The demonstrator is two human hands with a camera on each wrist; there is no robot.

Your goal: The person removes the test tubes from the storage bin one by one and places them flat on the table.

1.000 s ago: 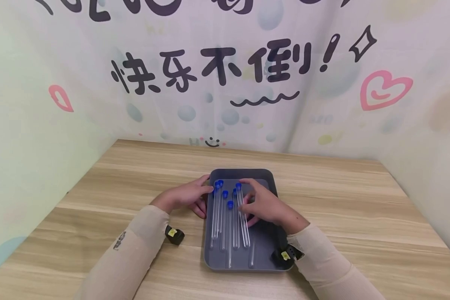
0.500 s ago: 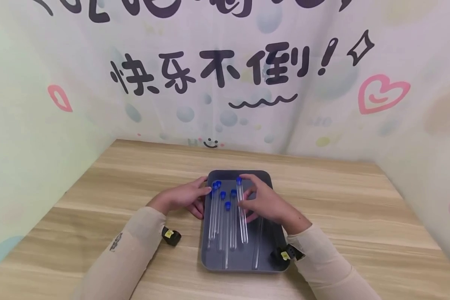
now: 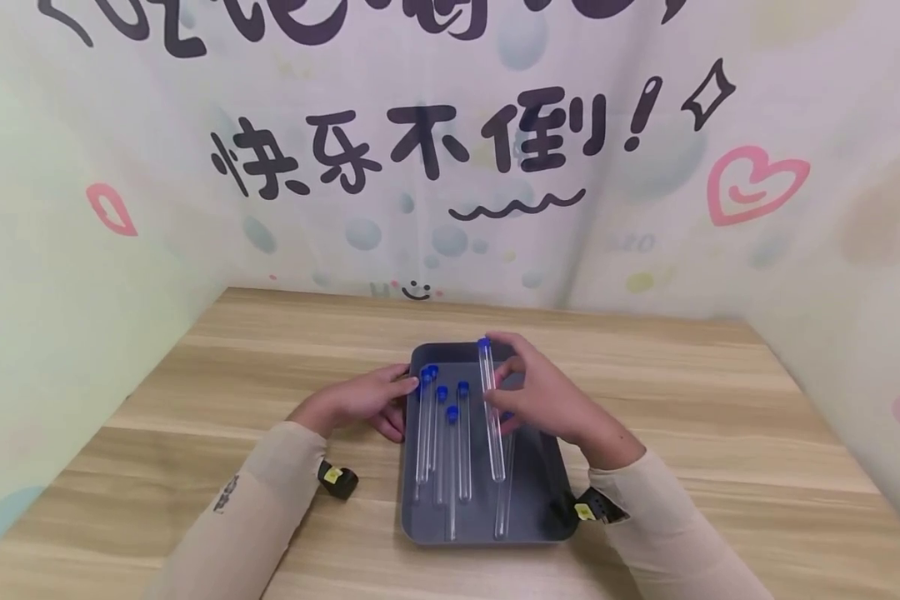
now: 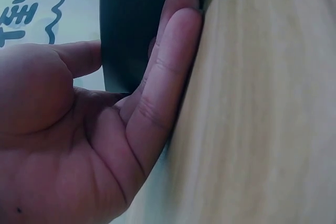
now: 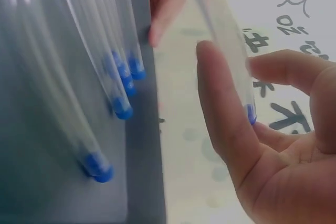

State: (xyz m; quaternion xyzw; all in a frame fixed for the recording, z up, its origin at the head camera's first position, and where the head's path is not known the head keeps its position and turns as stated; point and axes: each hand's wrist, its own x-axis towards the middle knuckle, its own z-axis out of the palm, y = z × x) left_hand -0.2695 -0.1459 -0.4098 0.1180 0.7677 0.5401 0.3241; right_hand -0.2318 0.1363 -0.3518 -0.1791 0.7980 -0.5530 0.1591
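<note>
My right hand pinches a clear test tube with a blue cap between thumb and fingers. The tube is tilted above the grey tray, cap end raised; in the right wrist view its cap sits close to the fingers. Several more capped test tubes lie in the tray's left half. Another clear tube lies farther right, its upper end hidden behind the right hand. My left hand holds the tray's left wall, thumb at the rim and fingers along the outside.
A wooden table carries the tray. Behind it hangs a white printed cloth with black characters and pink hearts. Small black cameras, such as the left wrist one, sit at both wrists.
My right hand has raised the pinched test tube away from the others, up and slightly to the right. The left hand stays at the tray's left wall.
</note>
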